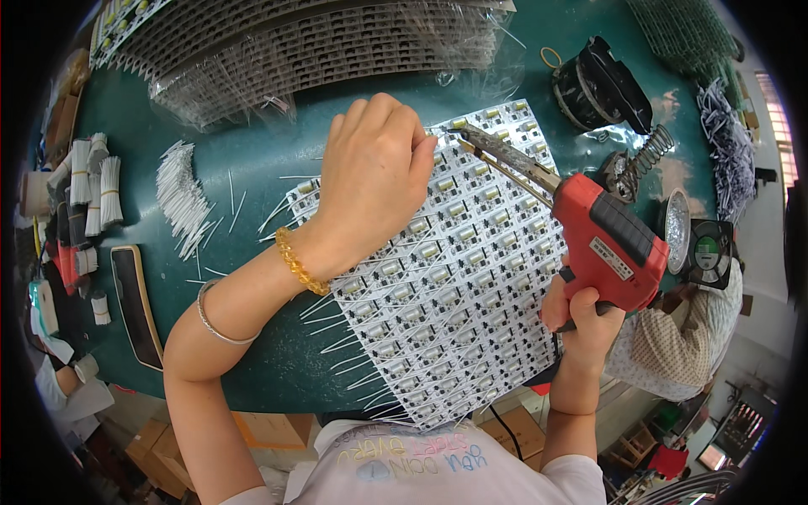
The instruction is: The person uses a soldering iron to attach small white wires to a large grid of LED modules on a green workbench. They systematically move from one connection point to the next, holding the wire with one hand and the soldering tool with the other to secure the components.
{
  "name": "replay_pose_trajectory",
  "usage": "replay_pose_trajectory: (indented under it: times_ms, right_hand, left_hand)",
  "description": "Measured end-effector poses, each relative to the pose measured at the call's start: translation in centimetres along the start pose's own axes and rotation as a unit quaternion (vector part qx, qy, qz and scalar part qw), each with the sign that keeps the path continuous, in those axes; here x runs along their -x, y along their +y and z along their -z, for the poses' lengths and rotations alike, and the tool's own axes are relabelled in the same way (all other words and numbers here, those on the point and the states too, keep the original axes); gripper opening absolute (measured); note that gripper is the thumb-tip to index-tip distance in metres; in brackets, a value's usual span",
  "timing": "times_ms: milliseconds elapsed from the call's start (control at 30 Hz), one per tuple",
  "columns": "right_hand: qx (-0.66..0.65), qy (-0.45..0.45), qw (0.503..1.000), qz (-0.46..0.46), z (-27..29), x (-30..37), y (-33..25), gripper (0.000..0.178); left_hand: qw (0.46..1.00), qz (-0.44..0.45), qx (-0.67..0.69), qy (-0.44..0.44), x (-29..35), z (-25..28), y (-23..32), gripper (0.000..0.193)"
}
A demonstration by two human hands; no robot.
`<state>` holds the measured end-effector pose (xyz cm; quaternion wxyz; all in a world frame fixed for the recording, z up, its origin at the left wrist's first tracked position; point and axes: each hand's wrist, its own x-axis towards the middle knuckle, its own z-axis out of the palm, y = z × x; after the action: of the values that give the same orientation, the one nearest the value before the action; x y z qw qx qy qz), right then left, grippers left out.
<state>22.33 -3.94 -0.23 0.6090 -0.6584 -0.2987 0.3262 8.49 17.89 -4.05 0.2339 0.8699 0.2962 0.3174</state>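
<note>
In my right hand is a red and black soldering gun, fingers wrapped round its handle. Its tip reaches left to the upper part of a white circuit-board panel with rows of small components. Over the panel's upper left, my left hand is closed, thumb pressed against the fingers, close to the tip. Whatever the left fingers pinch is hidden behind the hand. Thin white wires stick out along the panel's left edge and lie across its rows.
Left of the panel lie a pile of white wires and a phone. Stacked boards in plastic stand at the back. Right are a black container, a coiled spring stand and a metal dish. Another person sits at right.
</note>
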Motion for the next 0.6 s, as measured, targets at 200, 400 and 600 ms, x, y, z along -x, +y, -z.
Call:
replay_pose_trajectory:
  times_ms: [200,400,600]
  right_hand:
    - [0.011,-0.004,1.000,-0.014,0.01,-0.13,0.00,0.061]
    - [0.062,-0.002,0.998,0.008,-0.07,-0.21,0.14,0.068]
    - [0.032,0.039,0.999,0.020,-0.42,0.12,-0.22,0.072]
  left_hand:
    - [1.000,-0.002,0.001,0.001,0.01,-0.07,-0.09,0.015]
    - [1.000,0.000,0.001,-0.003,-0.05,0.04,-0.03,0.015]
    - [1.000,0.000,-0.001,-0.003,-0.09,0.00,0.00,0.015]
